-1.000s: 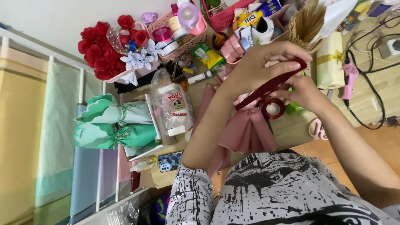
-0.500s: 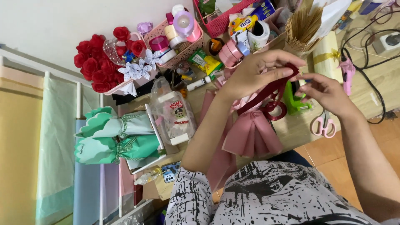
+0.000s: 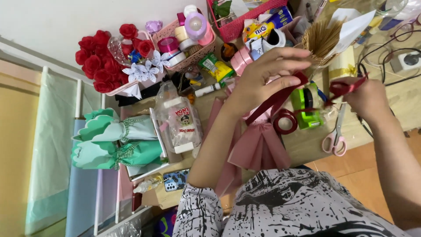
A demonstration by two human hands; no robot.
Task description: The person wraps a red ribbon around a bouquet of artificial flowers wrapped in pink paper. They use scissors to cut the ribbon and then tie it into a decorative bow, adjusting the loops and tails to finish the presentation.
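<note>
- We keep the dark red satin ribbon taut: left hand grip pinched on it.
- Right hand grip clamps its end, above the pink-handled scissors.

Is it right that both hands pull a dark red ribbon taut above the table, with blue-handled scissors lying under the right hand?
Not quite: the scissors have pink handles, not blue. The head view shows them lying on the table below the right hand. The rest holds: the left hand and the right hand stretch a dark red ribbon between them.
</note>
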